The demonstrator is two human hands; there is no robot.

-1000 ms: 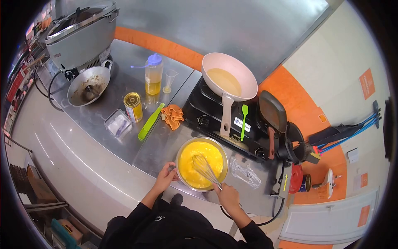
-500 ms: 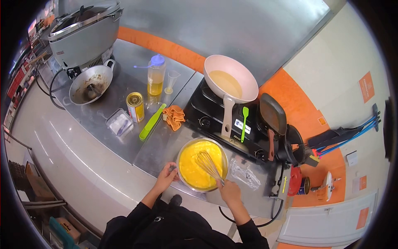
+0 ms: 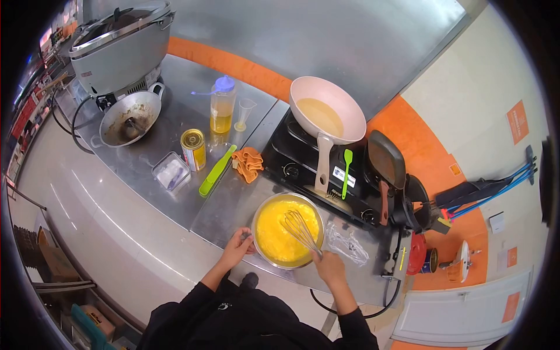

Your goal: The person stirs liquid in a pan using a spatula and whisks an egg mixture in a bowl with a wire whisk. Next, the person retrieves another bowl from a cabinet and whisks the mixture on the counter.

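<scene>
Round silver bowl (image 3: 286, 266) of yellow liquid (image 3: 273, 232): likely heavy, sloshy; best held by rim. Gripping wire whisk (image 3: 302, 232) with right hand (image 3: 331, 269); left hand (image 3: 237, 247) half-open.

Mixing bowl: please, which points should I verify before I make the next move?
1. Left hand beside the bowl: ok.
2. Right hand holding the whisk, wires over the yellow mixture: ok.
3. Mixture fully even: cannot tell.
4. Pink pan on the stove: ok.
5. Flame under it: cannot tell, hidden.
6. Counter beside the bowl clear: not ok, crumpled plastic there.
</scene>
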